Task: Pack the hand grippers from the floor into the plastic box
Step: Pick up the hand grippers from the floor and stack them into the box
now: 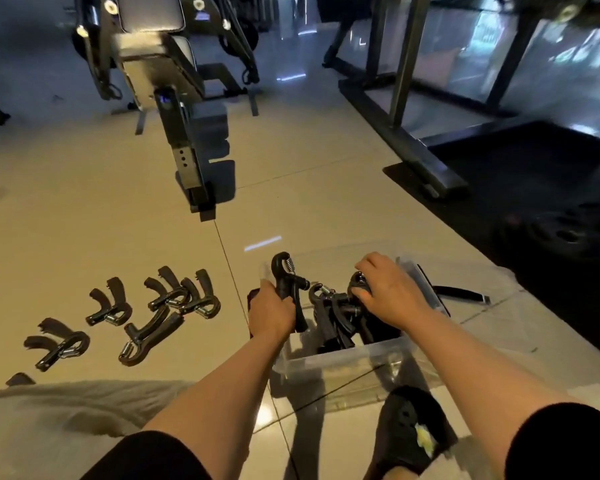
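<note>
- The left hand [271, 313] grips one black hand gripper [288, 285] by its handle and holds it upright over the left edge of the plastic box [343, 362]; its spring end points up.
- The right hand [385, 289] is inside the box, with curled fingers closed around the top of another gripper [359, 282] in the pile.
- Risk: the gripper in the left hand is only at the wall of the box, so in my judgement it can slip outside and fall on the tiles if it is released too early.
- Risk: the springs and hooked handles may catch on each other (the pile looks already tangled), and then new pieces will sit too high.
- Risk: the box is light and clear, so a push from the right hand could slide it on the smooth floor [291, 202].
- Content of the box: several black grippers [333, 317], lying crossed over each other; the exact number I cannot tell.
- On the floor to the left, well apart from the box, more grippers [174, 299] still wait in a loose group, so the task is not finished.
</note>
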Demonstrator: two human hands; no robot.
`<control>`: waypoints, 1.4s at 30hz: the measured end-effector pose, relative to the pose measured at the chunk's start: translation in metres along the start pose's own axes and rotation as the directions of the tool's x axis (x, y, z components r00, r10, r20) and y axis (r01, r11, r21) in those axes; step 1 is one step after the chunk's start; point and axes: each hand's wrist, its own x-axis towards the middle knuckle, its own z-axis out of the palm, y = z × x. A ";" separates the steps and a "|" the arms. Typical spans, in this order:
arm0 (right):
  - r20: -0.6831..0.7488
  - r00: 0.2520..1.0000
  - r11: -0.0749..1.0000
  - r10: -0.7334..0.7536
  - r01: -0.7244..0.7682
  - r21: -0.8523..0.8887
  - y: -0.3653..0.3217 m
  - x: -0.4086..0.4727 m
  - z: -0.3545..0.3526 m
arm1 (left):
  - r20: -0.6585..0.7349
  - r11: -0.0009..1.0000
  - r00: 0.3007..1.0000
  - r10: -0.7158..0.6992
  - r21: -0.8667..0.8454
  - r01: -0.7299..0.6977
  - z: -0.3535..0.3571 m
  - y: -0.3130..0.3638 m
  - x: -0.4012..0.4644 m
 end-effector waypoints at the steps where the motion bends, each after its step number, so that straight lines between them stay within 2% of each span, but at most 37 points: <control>1: 0.003 1.000 1.000 -0.001 0.001 0.001 0.002 0.006 0.003 | 0.012 1.000 1.000 -0.013 0.017 0.013 0.005 -0.001 0.005; 8: 0.060 0.998 1.000 -0.008 0.006 0.028 0.004 0.039 0.029 | 0.008 0.996 0.996 -0.088 0.035 0.087 0.028 0.012 0.020; 14: 0.119 0.990 0.996 0.071 -0.076 0.043 0.014 0.047 0.047 | 0.056 0.986 0.988 -0.145 0.087 0.140 0.061 0.002 0.015; 18: 0.141 0.984 0.993 0.107 -0.113 0.036 0.022 0.044 0.055 | 0.000 0.978 0.981 -0.194 0.082 0.194 0.068 -0.008 0.012; 23: 0.160 0.979 0.989 0.128 -0.137 0.048 0.028 0.041 0.061 | -0.080 0.978 0.979 -0.186 0.080 0.193 0.070 -0.005 0.011; 27: 0.164 0.978 0.987 0.128 -0.142 0.077 0.029 0.039 0.062 | -0.023 0.965 0.975 -0.220 0.141 0.221 0.070 -0.004 0.012; 30: 0.148 0.982 0.988 0.119 -0.131 0.080 0.031 0.039 0.064 | 0.031 0.969 0.980 -0.197 0.161 0.190 0.072 -0.010 0.018; 37: 0.055 0.998 0.999 0.015 -0.018 0.051 0.034 0.049 0.068 | 0.125 0.978 0.974 -0.188 -0.073 0.198 0.084 -0.020 0.033; 42: 0.103 0.995 1.000 0.011 -0.012 0.010 0.037 0.067 0.072 | 0.213 0.930 0.954 -0.211 -0.255 0.263 0.088 -0.029 0.039</control>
